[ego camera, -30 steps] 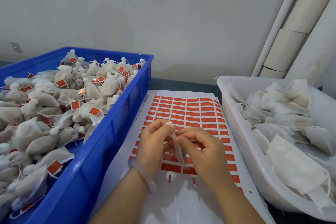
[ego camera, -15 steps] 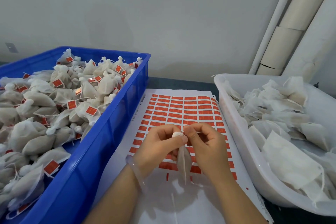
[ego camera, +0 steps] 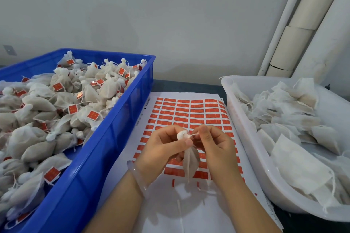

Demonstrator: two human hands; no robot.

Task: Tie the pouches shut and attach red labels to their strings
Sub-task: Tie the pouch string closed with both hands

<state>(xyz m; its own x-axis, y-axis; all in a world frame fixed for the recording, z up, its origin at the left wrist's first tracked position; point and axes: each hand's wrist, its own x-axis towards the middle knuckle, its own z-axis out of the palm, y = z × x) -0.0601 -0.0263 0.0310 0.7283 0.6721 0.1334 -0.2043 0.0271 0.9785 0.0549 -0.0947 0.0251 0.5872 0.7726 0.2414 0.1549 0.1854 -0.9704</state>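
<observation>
While both hands work over the middle of the table, two containers flank them. On the left, a blue crate (ego camera: 113,138) is heaped w/ filled, tied pouches (ego camera: 106,89), many w/ a small red tag on the string. On the right, a white tub (ego camera: 244,119) holds a loose pile of flat, untied pouches (ego camera: 295,162). Btwn the two lies a white sheet of red labels (ego camera: 189,115) in rows, w/ bare backing at the end nearest the person. The pouch in hand (ego camera: 191,162) hangs in the air above that sheet, approx. midway btwn crate and tub, touching neither. The left hand (ego camera: 161,149), w/ a clear bangle (ego camera: 136,174) on its wrist, pinches the gathered neck btwn thumb and curled fingers, so the bunched white top sticks up just above the thumb and the body dangles below the grip. The right hand (ego camera: 216,147), close beside the left, pinches the thin white string (ego camera: 195,134) that runs from the neck to its fingertips. The pouch is pale, semi-sheer fabric w/ beige filling, narrow at the neck, wider in the middle, tapering to a point at the bottom.
</observation>
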